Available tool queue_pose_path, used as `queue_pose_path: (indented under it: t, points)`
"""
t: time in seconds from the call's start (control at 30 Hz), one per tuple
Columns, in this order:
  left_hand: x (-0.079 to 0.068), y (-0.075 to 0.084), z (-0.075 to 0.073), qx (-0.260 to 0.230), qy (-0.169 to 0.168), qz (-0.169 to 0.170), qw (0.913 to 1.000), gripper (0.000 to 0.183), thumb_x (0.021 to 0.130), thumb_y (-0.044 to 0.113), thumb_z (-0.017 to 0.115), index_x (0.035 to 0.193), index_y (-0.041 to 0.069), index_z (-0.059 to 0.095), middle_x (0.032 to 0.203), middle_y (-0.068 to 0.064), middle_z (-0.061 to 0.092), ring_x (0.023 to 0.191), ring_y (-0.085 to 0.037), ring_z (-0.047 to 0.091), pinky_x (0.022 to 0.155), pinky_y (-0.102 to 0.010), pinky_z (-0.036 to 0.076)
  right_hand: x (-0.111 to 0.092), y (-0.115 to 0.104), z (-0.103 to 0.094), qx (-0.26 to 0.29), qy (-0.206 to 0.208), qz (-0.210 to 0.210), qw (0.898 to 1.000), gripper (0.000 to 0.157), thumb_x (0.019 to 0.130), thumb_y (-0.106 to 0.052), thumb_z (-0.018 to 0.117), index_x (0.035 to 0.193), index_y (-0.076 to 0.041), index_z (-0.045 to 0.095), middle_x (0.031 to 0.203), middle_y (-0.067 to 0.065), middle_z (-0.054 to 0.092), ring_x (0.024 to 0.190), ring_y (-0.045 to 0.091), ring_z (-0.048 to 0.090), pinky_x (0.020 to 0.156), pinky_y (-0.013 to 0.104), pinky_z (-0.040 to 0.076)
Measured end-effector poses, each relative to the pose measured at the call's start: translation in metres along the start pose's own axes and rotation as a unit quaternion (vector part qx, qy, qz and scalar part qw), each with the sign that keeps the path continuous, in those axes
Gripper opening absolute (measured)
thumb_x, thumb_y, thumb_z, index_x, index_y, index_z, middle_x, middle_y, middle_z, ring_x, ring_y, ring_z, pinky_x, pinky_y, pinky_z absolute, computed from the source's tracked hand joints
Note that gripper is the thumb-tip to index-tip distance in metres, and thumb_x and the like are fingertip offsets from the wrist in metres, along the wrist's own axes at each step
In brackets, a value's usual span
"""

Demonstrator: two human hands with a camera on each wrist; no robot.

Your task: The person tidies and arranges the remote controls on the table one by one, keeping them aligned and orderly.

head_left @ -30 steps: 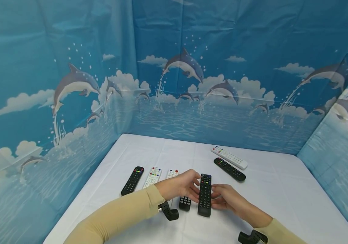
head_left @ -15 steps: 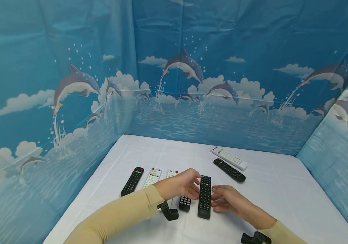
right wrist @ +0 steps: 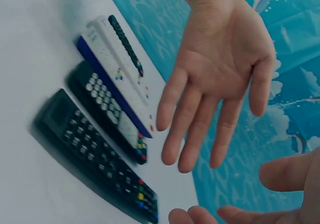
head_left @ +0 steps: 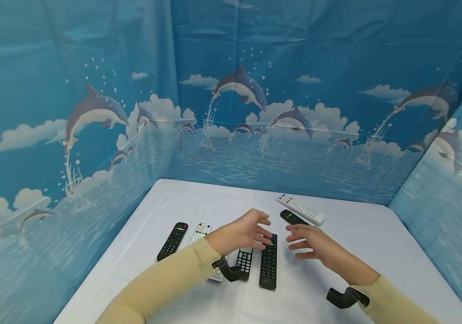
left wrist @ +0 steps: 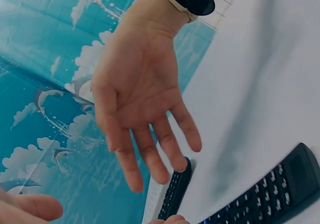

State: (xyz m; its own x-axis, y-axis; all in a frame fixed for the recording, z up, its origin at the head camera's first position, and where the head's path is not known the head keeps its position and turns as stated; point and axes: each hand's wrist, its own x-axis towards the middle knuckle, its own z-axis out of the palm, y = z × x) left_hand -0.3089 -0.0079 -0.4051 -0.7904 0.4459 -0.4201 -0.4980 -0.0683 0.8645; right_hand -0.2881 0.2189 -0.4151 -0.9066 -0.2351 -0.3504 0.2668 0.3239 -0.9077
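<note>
A long black remote control (head_left: 269, 267) lies lengthwise on the white table, just below my hands. My left hand (head_left: 244, 231) hovers over its top end with fingers loosely extended. Off to the right, my right hand (head_left: 315, 245) is in the air, fingers spread and holding nothing. Both palms face each other, as the right hand (left wrist: 142, 88) in the left wrist view and the left hand (right wrist: 215, 78) in the right wrist view show. Beside the long remote lies a shorter black remote with pale keys (head_left: 244, 265), its upper part hidden by my left hand.
Further left are a white remote (head_left: 201, 230) and a black remote (head_left: 172, 241); another white remote (head_left: 216, 275) is mostly covered by my left arm. At the back right, a white remote (head_left: 300, 209) and a partly hidden black one (head_left: 293, 217) lie aslant. Dolphin-printed curtains (head_left: 255, 162) enclose the table.
Both hands have come away from the long black remote and risen. The right hand has moved right, widening the gap between them. The remote stays on the table.
</note>
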Motion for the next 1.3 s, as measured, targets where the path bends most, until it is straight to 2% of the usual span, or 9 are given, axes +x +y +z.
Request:
queue_pose_path:
  t: [0.17,0.23,0.5,0.6,0.9,1.13,1.3]
  points:
    - [0.013,0.005,0.011,-0.057,0.004,0.002,0.9984,0.059,0.105,0.035,0.042,0.149,-0.003,0.041,0.137,-0.038,0.047,0.131,-0.053,0.043,0.111,-0.062,0.031,0.001,-0.016,-0.02,-0.02,-0.009,-0.018,1.0,0.057,0.108,-0.033,0.043,0.153,0.002,0.035,0.14,0.028,0.05,0.122,0.039,0.057,0.094,0.05,0.052]
    - [0.018,0.007,0.016,-0.083,0.01,0.006,0.9965,0.059,0.105,0.035,0.042,0.15,-0.003,0.041,0.137,-0.038,0.046,0.131,-0.054,0.043,0.112,-0.062,0.03,0.001,-0.022,-0.027,-0.026,-0.007,-0.018,0.999,0.057,0.108,-0.031,0.044,0.154,0.001,0.034,0.142,0.028,0.049,0.125,0.04,0.054,0.096,0.05,0.051]
    - [0.04,0.009,0.031,-0.169,0.035,0.031,0.9845,0.058,0.106,0.035,0.04,0.15,-0.004,0.04,0.14,-0.041,0.041,0.138,-0.056,0.033,0.115,-0.061,0.023,0.011,-0.037,-0.054,-0.062,-0.007,-0.029,0.998,0.062,0.108,-0.037,0.042,0.156,-0.001,0.029,0.148,0.028,0.042,0.135,0.045,0.042,0.103,0.055,0.045]
    - [0.05,0.005,0.035,-0.202,0.048,0.033,0.9776,0.058,0.107,0.035,0.041,0.15,-0.005,0.039,0.142,-0.043,0.037,0.139,-0.056,0.03,0.115,-0.061,0.022,0.015,-0.038,-0.062,-0.062,-0.011,-0.028,0.998,0.062,0.108,-0.038,0.041,0.157,-0.002,0.028,0.151,0.028,0.039,0.138,0.045,0.039,0.105,0.055,0.042]
    - [0.082,0.002,0.058,-0.299,0.103,0.017,0.9486,0.062,0.105,0.034,0.043,0.151,-0.007,0.034,0.143,-0.046,0.032,0.139,-0.059,0.026,0.115,-0.063,0.02,0.041,-0.035,-0.081,-0.058,0.01,0.0,0.998,0.061,0.108,-0.038,0.042,0.156,-0.002,0.032,0.148,0.026,0.044,0.134,0.042,0.045,0.108,0.056,0.039]
    - [0.107,-0.007,0.07,-0.336,0.15,0.015,0.9298,0.069,0.1,0.034,0.043,0.151,-0.01,0.03,0.143,-0.047,0.03,0.138,-0.061,0.023,0.115,-0.066,0.017,0.06,-0.022,-0.092,-0.061,0.001,0.028,0.998,0.063,0.109,-0.038,0.037,0.158,0.0,0.024,0.154,0.031,0.034,0.14,0.047,0.035,0.111,0.059,0.033]
    - [0.119,-0.016,0.072,-0.362,0.154,0.015,0.9193,0.074,0.099,0.037,0.042,0.152,-0.011,0.026,0.146,-0.049,0.023,0.141,-0.062,0.016,0.115,-0.068,0.011,0.076,-0.011,-0.098,-0.071,-0.007,0.043,0.997,0.068,0.108,-0.041,0.038,0.158,0.0,0.021,0.155,0.032,0.031,0.141,0.048,0.032,0.111,0.063,0.029]
